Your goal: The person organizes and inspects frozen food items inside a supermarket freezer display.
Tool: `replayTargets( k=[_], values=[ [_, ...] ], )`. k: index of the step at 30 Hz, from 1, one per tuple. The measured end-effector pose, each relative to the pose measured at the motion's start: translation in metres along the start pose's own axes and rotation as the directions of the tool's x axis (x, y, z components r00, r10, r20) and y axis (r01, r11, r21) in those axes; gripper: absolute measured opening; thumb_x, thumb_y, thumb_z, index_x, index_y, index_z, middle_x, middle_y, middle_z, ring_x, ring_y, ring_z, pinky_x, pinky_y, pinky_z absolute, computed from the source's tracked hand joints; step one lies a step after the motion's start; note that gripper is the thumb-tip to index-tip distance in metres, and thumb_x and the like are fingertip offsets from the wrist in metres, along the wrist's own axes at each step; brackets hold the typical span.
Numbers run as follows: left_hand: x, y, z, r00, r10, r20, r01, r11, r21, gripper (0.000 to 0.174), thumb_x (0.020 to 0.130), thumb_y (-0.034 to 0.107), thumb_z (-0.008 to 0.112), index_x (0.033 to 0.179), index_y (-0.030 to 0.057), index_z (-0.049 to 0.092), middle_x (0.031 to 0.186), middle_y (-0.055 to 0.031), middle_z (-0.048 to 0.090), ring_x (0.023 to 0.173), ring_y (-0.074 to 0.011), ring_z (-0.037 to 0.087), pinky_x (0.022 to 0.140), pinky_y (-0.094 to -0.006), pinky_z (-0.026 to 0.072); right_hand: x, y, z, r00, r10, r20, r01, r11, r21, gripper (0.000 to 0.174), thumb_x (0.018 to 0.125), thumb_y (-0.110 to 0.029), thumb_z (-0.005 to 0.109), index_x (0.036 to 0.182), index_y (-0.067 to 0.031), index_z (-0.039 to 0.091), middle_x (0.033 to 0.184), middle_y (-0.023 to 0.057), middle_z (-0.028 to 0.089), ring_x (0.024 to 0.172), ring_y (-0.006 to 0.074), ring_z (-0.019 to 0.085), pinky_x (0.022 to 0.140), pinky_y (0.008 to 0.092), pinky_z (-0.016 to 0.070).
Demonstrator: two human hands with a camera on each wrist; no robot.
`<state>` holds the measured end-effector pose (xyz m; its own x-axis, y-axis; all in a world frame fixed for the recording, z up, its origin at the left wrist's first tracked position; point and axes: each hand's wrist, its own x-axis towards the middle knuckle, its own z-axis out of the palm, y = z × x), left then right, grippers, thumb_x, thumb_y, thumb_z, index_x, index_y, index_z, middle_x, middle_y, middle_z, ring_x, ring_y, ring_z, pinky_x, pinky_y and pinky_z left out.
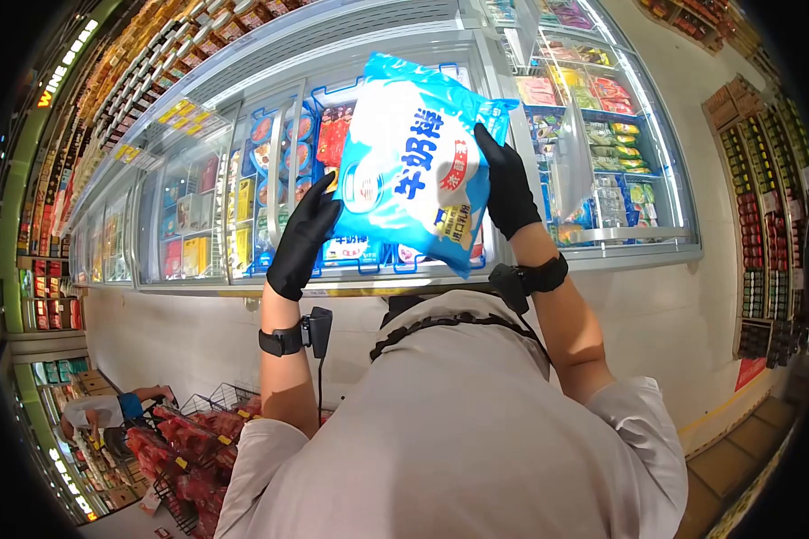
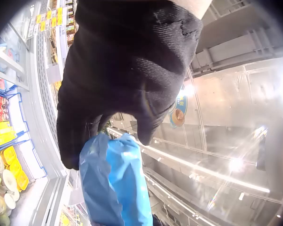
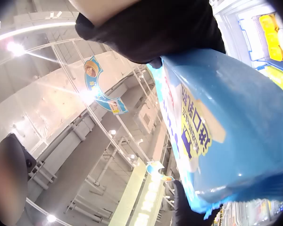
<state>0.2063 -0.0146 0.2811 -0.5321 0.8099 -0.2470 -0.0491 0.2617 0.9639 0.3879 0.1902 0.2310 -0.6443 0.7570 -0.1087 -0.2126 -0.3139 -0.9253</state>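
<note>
A large blue-and-white bag of milk bars (image 1: 404, 157), printed with big dark blue characters, is held up over the chest freezer (image 1: 333, 280) in the head view. My left hand (image 1: 306, 235), in a black glove, grips its left edge with the thumb at the front. On the opposite side my right hand (image 1: 510, 184), also gloved, holds the right edge, thumb over the front. The bag's blue end (image 2: 114, 181) comes up between thumb and fingers in the left wrist view. From the right wrist, the bag's side (image 3: 240, 127) hides most of the right fingers.
Beneath the bag, blue wire baskets hold red packs (image 1: 334, 135) and round tubs (image 1: 262, 130). An upright glass panel (image 1: 571, 135) stands at the right freezer section. Shelves of jars (image 1: 202, 40) line the far side. Behind at lower left are wire bins of red packs (image 1: 198, 449) and another person (image 1: 108, 411).
</note>
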Motion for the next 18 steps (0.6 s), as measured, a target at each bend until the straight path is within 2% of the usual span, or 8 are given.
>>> replayTargets(
  k=[3, 5, 7, 9, 12, 16, 17, 18],
  values=[
    [-0.002, -0.01, 0.003, 0.997, -0.036, 0.068, 0.048, 0.981, -0.187, 0.066, 0.092, 0.029, 0.056, 0.143, 0.0053, 0.022, 0.123, -0.017, 0.051, 0.1, -0.029, 0.061, 0.083, -0.0389, 0.0536, 0.025, 0.045, -0.017, 0.974, -0.224, -0.044, 0.211, 0.957, -0.198, 0.029, 0.088, -0.025, 0.059, 0.107, -0.0034, 0.055, 0.096, 0.0055, 0.058, 0.081, 0.0142, 0.058, 0.07, 0.0274, 0.0481],
    [-0.002, -0.024, 0.009, 0.992, 0.007, 0.125, 0.037, 0.937, -0.347, 0.068, 0.092, 0.03, 0.055, 0.144, 0.0055, 0.019, 0.125, -0.0184, 0.05, 0.103, -0.0306, 0.06, 0.085, -0.0406, 0.0528, 0.006, 0.026, 0.01, 0.916, -0.351, -0.194, 0.375, 0.921, 0.106, 0.043, 0.081, 0.001, 0.059, 0.123, 0.003, 0.05, 0.106, 0.0199, 0.055, 0.1, 0.0296, 0.058, 0.079, 0.0332, 0.0497],
    [0.001, -0.026, 0.022, 0.976, 0.009, 0.219, 0.074, 0.926, -0.37, 0.067, 0.092, 0.03, 0.056, 0.143, 0.0043, 0.021, 0.127, -0.0153, 0.05, 0.109, -0.0289, 0.056, 0.085, -0.0408, 0.0522, -0.006, 0.013, 0.02, 0.909, -0.374, -0.181, 0.4, 0.907, 0.13, 0.044, 0.078, 0.008, 0.06, 0.121, -0.0006, 0.052, 0.114, 0.0198, 0.049, 0.102, 0.0316, 0.056, 0.079, 0.035, 0.05],
    [0.007, -0.028, 0.029, 0.98, -0.015, 0.198, 0.097, 0.906, -0.412, 0.06, 0.091, 0.03, 0.059, 0.138, 0.0045, 0.031, 0.128, -0.0094, 0.051, 0.112, -0.0243, 0.055, 0.087, -0.039, 0.05, -0.013, -0.013, 0.033, 0.982, -0.049, -0.181, 0.112, 0.927, 0.358, 0.04, 0.082, 0.006, 0.058, 0.12, -0.004, 0.052, 0.121, 0.0155, 0.044, 0.102, 0.0278, 0.055, 0.079, 0.0329, 0.05],
    [0.014, -0.028, 0.042, 0.997, 0.0, 0.074, 0.05, 0.743, -0.667, 0.052, 0.091, 0.03, 0.059, 0.133, 0.0066, 0.039, 0.128, -0.0055, 0.051, 0.112, -0.0208, 0.055, 0.09, -0.0375, 0.0474, -0.027, -0.001, 0.038, 0.93, -0.356, -0.089, 0.366, 0.922, 0.126, 0.036, 0.087, -0.002, 0.057, 0.121, -0.0063, 0.048, 0.115, 0.0087, 0.047, 0.099, 0.0197, 0.056, 0.079, 0.0302, 0.0497],
    [0.008, -0.015, 0.036, 0.997, 0.057, 0.042, -0.008, 0.681, -0.732, 0.047, 0.09, 0.025, 0.058, 0.129, 0.0054, 0.043, 0.125, -0.0079, 0.054, 0.115, -0.0206, 0.053, 0.1, -0.0368, 0.0399, -0.034, -0.021, 0.035, 0.997, -0.078, 0.019, 0.067, 0.942, 0.328, 0.039, 0.089, -0.009, 0.058, 0.125, -0.0064, 0.042, 0.102, 0.0047, 0.055, 0.093, 0.016, 0.059, 0.081, 0.0315, 0.0498],
    [0.009, -0.018, 0.033, 0.998, 0.061, 0.027, -0.021, 0.675, -0.737, 0.047, 0.09, 0.025, 0.058, 0.129, 0.0054, 0.043, 0.125, -0.0079, 0.054, 0.115, -0.0206, 0.053, 0.1, -0.0368, 0.0399, -0.029, -0.013, 0.024, 0.99, -0.134, 0.043, 0.129, 0.987, 0.095, 0.046, 0.085, -0.018, 0.063, 0.123, -0.0065, 0.04, 0.109, 0.0078, 0.054, 0.097, 0.0177, 0.058, 0.085, 0.0352, 0.0506],
    [0.011, -0.024, 0.028, 0.992, 0.12, -0.045, -0.12, 0.74, -0.662, 0.047, 0.089, 0.025, 0.059, 0.129, 0.0048, 0.044, 0.125, -0.0084, 0.054, 0.114, -0.0204, 0.053, 0.098, -0.0362, 0.0412, -0.029, -0.014, 0.017, 0.976, -0.2, 0.088, 0.185, 0.971, 0.151, 0.042, 0.087, -0.019, 0.06, 0.122, -0.0051, 0.04, 0.108, 0.0085, 0.055, 0.096, 0.0179, 0.059, 0.085, 0.0354, 0.0507]
  ],
)
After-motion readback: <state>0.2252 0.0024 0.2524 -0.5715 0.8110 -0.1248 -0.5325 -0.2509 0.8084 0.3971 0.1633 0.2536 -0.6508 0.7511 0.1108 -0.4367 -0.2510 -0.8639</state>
